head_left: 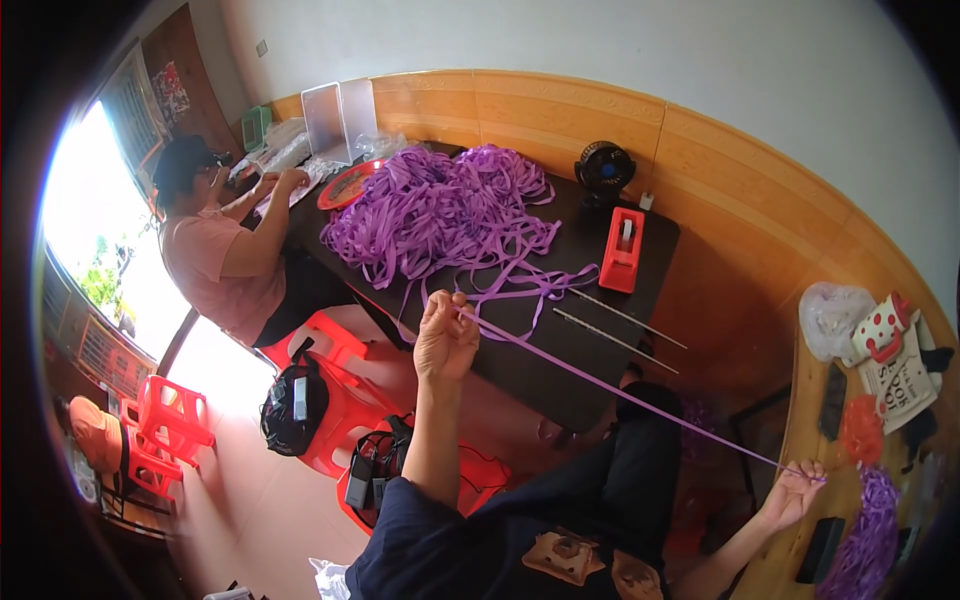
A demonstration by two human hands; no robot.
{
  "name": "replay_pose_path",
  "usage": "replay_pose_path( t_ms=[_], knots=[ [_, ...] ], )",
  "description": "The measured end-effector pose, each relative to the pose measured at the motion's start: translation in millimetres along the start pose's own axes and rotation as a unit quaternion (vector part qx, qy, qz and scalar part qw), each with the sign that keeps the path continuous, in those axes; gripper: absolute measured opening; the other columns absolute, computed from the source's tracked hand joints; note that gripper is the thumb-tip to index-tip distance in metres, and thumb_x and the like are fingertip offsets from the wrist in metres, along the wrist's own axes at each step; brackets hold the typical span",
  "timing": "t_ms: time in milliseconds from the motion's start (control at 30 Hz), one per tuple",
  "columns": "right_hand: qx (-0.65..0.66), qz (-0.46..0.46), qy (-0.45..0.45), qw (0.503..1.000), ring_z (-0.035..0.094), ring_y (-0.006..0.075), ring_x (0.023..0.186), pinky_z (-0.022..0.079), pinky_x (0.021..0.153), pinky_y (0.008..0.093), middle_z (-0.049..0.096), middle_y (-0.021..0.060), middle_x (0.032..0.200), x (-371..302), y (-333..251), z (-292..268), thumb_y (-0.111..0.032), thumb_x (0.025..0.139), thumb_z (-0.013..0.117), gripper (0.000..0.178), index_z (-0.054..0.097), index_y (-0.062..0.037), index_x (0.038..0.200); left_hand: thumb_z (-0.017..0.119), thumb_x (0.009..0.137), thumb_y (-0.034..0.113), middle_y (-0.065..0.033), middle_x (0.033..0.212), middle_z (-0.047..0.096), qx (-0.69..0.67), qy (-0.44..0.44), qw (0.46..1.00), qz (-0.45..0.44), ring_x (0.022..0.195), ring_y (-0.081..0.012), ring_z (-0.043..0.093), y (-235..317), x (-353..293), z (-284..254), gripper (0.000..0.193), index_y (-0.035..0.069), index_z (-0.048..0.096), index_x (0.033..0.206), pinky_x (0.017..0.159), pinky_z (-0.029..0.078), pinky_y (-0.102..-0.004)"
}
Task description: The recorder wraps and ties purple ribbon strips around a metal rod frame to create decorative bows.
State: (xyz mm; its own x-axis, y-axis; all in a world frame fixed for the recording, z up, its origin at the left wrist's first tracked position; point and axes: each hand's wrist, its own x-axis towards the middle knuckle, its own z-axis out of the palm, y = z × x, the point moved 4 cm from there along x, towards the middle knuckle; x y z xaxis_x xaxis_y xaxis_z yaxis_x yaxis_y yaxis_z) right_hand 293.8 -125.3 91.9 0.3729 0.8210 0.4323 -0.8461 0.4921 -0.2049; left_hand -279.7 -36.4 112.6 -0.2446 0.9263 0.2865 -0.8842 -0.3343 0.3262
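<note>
left grip [447, 337], right grip [795, 496], both pinching one purple ribbon [600, 378], its length stretched between them

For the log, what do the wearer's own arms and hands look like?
The left hand and right hand are bare; no gloves, watch or bracelet show. The left forearm is uncovered below a short, dark navy cloth sleeve; the right sleeve's hem can't be made out. The matching dark navy cloth shirt has brown cartoon animal prints on its front.
</note>
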Motion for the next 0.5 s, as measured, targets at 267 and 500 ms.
replay_pose_path(
  t_ms=[267,500],
  knots=[
    [-0.021,-0.027,0.027,0.999,0.041,0.0153,0.086,0.033,0.079,0.0323,0.041,0.0028,0.093,-0.7,-0.5,1.3,-0.012,0.095,0.048,0.008,0.045,-0.0048,0.096,0.057,0.091,0.018,-0.0076,0.093,0.059,-0.020,-0.021,0.999,-0.016,0.069,-0.0148,0.055,-3.7,4.0,-5.2,0.015,0.006,0.057,0.101,0.049,0.035,-0.0212],
    [-0.012,-0.008,-0.014,1.000,0.042,0.0160,0.084,0.033,0.079,0.0328,0.043,0.0028,0.087,0.2,6.2,7.9,-0.015,0.095,0.049,0.008,0.046,-0.0065,0.094,0.056,0.092,0.018,-0.0090,0.099,0.063,-0.017,0.009,1.000,-0.008,0.066,-0.0143,0.055,-4.2,1.9,-9.3,0.017,0.007,0.057,0.105,0.050,0.034,-0.0218]
  ],
)
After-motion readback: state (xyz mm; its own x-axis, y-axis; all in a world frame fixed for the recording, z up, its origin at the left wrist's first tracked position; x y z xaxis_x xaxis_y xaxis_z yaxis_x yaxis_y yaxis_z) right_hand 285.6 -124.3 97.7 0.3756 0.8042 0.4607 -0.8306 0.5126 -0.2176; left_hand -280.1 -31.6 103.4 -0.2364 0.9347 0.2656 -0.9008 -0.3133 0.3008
